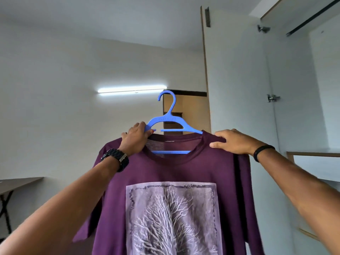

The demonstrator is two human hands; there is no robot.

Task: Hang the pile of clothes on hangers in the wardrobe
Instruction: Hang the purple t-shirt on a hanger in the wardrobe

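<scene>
A purple T-shirt (165, 173) with a pale tree print hangs in front of me on a blue plastic hanger (170, 120). The hanger's hook points up and its lower bar shows through the neck opening. My left hand (135, 138) grips the hanger's left arm together with the shirt's left shoulder. My right hand (233, 141) rests on the shirt's right shoulder, thumb under the fabric edge, pinching the cloth over the hanger's right end.
An open white wardrobe door (237, 74) with hinges stands to the right. The wardrobe interior with a dark rail (312, 17) is at the upper right, a shelf (312, 154) lower down. A wooden table (16, 184) stands at far left.
</scene>
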